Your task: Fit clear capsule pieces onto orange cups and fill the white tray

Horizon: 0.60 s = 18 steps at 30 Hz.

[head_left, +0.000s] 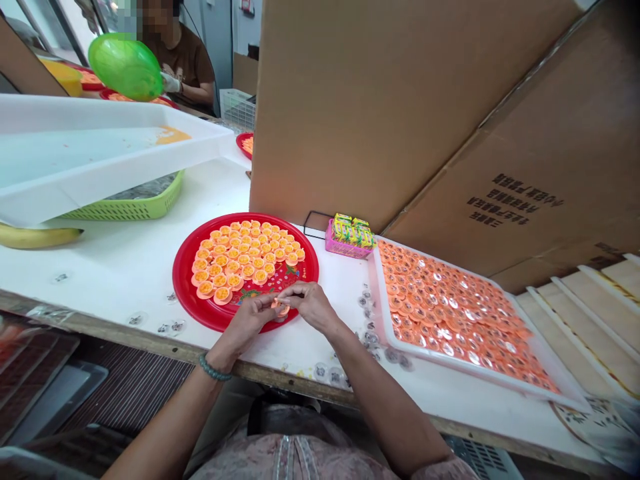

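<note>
Both hands meet over the near rim of a round red tray (183, 280). A small orange round piece (281, 308) is pinched between them. My left hand (253, 317), with a beaded bracelet on the wrist, grips it from the left, fingers closed. From the right, my right hand (313, 303) has its fingertips closed on the same piece. Many similar orange discs with yellow centres (233, 267) cover the far and left part of the tray. Fingers hide most of the held piece.
A white tray of shiny orange discs (450, 313) lies at right, beside a pink basket (350, 250) of small yellow-green packets. Tall cardboard (360, 100) stands behind. At left are a white bin (100, 173), a green basket (150, 207) and a banana (40, 236). A co-worker (193, 67) sits beyond.
</note>
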Tool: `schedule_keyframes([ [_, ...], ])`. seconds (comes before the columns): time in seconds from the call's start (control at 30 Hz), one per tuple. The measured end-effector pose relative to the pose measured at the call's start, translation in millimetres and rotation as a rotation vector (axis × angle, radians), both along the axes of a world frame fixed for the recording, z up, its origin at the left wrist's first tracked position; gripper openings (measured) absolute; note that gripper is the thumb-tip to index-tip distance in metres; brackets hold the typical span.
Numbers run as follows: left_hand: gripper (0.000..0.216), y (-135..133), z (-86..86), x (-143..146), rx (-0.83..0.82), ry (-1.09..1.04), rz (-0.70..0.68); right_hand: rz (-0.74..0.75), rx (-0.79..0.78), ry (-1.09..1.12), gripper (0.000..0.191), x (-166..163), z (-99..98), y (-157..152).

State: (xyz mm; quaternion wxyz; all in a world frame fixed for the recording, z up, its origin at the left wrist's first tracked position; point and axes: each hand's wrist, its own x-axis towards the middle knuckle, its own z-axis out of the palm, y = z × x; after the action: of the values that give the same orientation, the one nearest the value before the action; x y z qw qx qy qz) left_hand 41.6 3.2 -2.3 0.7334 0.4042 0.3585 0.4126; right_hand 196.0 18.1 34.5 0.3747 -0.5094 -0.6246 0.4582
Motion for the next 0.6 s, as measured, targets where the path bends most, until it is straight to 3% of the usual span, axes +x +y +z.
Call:
schedule_keyframes([
  [0.13,0.042,-0.4,-1.3,0.0,-0.007,-0.022,0.037,-0.045,-0.031,0.080,0.007,-2.9,-5.8,-6.5],
  [0.27,0.065,0.5,1.6,1.7,0.039,-0.036,0.031,-0.155,-0.085,0.138,0.024,-0.3,-17.7,-12.5],
  [0.6,0.095,1.2,-1.7,-6.3,0.062,0.214,-0.008,-0.125,0.140,-0.363,0.012,-0.9,-19.6,-24.8],
])
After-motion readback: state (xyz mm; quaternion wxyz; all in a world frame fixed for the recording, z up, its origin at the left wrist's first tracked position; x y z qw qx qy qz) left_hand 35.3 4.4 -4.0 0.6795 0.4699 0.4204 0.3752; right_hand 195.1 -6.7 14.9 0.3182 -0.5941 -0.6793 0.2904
